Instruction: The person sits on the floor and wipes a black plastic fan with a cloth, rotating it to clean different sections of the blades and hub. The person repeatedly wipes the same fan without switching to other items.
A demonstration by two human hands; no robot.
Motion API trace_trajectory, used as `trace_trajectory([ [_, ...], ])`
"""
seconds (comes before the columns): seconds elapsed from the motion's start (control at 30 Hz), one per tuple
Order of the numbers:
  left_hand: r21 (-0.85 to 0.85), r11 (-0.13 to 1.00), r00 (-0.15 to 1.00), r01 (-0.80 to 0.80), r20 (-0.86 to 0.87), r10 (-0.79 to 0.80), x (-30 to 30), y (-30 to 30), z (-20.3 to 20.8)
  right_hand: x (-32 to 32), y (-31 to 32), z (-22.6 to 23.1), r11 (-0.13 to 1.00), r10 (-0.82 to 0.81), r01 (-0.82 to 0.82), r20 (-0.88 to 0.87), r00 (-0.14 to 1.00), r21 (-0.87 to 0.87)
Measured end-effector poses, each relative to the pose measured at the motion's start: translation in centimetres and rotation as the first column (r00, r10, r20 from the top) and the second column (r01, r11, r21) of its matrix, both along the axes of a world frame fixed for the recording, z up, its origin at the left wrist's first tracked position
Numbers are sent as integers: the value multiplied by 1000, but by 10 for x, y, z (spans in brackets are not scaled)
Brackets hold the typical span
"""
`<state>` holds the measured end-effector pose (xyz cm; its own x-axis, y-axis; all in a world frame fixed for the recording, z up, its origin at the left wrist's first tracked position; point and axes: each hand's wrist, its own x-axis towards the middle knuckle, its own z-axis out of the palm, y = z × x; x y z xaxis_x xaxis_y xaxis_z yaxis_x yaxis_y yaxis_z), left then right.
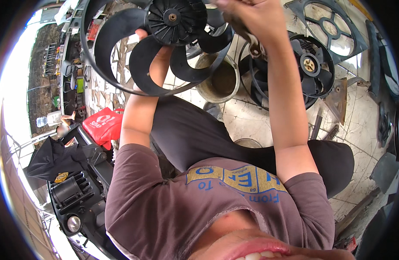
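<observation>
A black plastic radiator fan wheel (177,21) with curved blades and an outer ring is held up at the top of the view, its ribbed hub facing me. My left hand (162,60) reaches behind it, fingers closed round the blades and partly hidden by them. My right hand (260,19) is bent beside the ring's right side, its fingers cut off by the upper edge. A worn metal tool (254,47) shows under that hand's wrist; its kind is unclear, and the grip on it is mostly hidden.
Below the fan wheel stands a dirty bucket (202,90). To its right on the tiled floor lie a black fan assembly (325,78), a grey fan shroud (354,37) and a metal bracket (338,97). A red bag (99,125) and black machinery (73,190) are at the left.
</observation>
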<state>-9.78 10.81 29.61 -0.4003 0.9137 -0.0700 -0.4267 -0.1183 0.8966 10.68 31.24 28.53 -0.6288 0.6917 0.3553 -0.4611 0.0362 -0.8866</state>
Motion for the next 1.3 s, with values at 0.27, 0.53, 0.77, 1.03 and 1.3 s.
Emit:
trace_trajectory([
  [0.27,4,999,999,-33,-15,33,4,-22,1,-42,-76,-18,819,-35,74,-80,996,569],
  [0.53,-69,997,999,-38,-7,38,5,-27,-12,-51,-99,-32,809,-160,70,104,982,583],
  [0.77,-197,980,999,30,31,-24,1,6,-30,-41,-82,-38,658,-145,-133,298,944,741],
  [1.03,-256,962,995,92,67,-77,9,33,-44,-32,-43,-26,683,62,-551,714,698,479],
  [1.3,-209,977,998,49,36,-42,11,47,-31,-37,-47,-33,731,-147,-258,515,845,632],
])
